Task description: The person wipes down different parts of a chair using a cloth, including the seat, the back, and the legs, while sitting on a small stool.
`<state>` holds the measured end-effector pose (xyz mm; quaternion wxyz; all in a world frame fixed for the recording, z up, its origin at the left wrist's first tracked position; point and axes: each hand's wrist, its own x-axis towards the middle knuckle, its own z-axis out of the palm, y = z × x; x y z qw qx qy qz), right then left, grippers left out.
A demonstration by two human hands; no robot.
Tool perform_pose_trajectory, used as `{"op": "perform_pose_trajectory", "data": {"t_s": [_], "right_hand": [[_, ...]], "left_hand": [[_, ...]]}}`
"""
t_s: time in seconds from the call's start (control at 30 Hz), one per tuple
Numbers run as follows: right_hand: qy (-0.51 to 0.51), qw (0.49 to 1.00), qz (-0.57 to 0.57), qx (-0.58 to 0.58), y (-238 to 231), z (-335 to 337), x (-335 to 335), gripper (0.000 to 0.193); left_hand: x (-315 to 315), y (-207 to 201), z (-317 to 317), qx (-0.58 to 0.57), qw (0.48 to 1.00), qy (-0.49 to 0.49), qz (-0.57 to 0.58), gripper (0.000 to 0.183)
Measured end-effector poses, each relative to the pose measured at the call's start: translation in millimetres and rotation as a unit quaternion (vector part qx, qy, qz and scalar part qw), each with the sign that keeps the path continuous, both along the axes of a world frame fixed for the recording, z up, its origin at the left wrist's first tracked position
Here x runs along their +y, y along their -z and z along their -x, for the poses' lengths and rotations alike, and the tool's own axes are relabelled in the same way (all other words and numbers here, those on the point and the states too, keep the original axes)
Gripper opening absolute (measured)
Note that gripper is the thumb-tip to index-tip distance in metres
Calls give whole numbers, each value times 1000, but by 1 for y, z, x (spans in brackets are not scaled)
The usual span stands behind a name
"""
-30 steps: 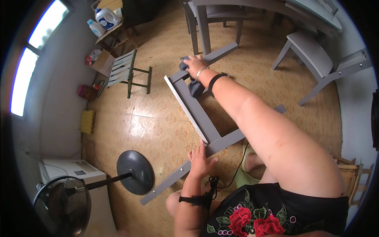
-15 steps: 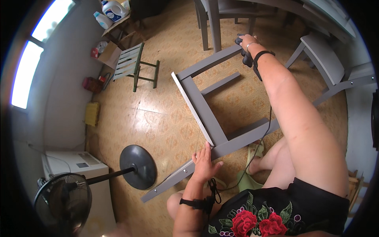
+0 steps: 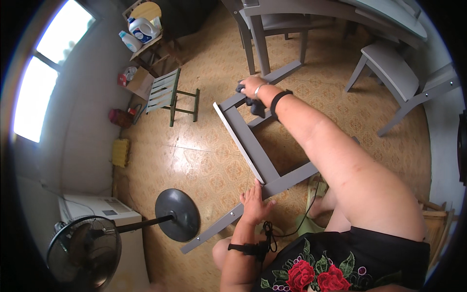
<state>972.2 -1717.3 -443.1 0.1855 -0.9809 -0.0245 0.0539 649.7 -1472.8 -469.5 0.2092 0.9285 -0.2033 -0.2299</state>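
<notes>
Fingers of the left hand [image 3: 257,206] lie extended, unclenched, against the grey chair [image 3: 251,140] toppled on the floor [image 3: 206,134] — weak bracing could let it skid. Beyond, right hand [image 3: 253,88] grasps dark cloth [image 3: 257,109] — hard strokes could jolt chair into table leg [image 3: 260,46].

Open to passage over the floor [image 3: 194,138] between the gray frame [image 3: 254,140] and the slatted stool [image 3: 163,92], and down through the frame's middle, partly overhung by the right arm [image 3: 335,151]. Blocked along the far rail [image 3: 284,72] by the right hand [image 3: 253,87], beyond by gray furniture legs [image 3: 259,46], lower left by the black fan base [image 3: 177,215].
</notes>
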Motion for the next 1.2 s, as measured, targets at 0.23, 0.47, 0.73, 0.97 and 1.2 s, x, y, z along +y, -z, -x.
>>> {"op": "perform_pose_trajectory", "data": {"t_s": [0.23, 0.47, 0.73, 0.97, 1.2], "right_hand": [[-122, 990, 32, -69, 30, 61, 63, 56], [-175, 975, 135, -13, 17, 169, 70, 54], [-204, 960, 188, 22, -1, 317, 66, 43], [-46, 985, -160, 42, -5, 324, 64, 42], [100, 828, -546, 73, 33, 331, 94, 55]], "left_hand": [[4, 30, -1, -42, 999, -21, 16, 100], [3, 31, -2, -59, 995, -54, 61, 83], [-2, 35, -1, -125, 986, -71, 86, 76], [8, 25, 9, -156, 974, -161, -15, 77], [4, -19, 22, 27, 830, -197, 520, 85]]}}
